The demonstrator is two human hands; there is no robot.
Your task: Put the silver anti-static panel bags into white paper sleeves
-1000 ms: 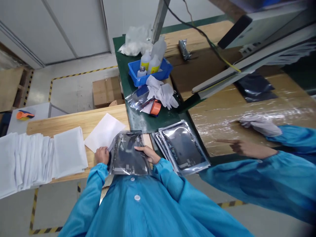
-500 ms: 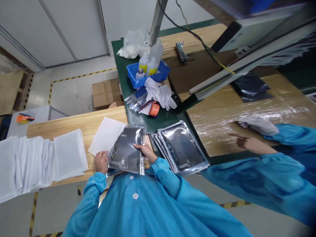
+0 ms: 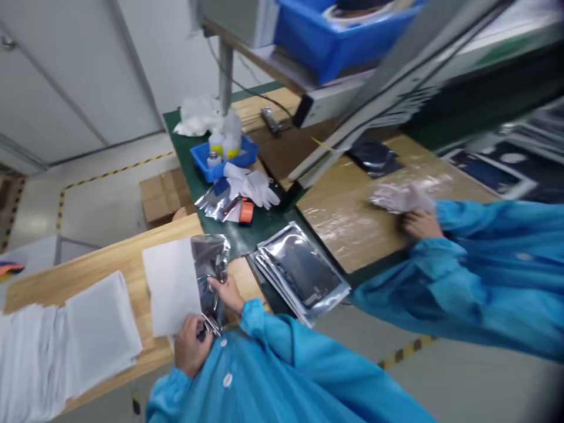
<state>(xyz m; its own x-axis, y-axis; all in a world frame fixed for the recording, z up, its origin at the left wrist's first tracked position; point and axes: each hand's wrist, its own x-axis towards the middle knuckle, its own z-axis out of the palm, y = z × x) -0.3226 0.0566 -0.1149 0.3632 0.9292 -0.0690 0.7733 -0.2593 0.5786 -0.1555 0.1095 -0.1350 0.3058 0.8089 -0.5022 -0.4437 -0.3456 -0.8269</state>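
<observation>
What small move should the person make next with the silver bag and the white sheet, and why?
Probably slide the white foam sheet into the shiny silver antistatic bag: the left hand grips its lower edge, the right hand holds the bag beside it, mouth seemingly open.

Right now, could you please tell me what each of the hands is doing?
Left hand: closed on the bottom edge of the shiny silver anti-static bag.
Right hand: gripping the same bag's right edge.
</observation>
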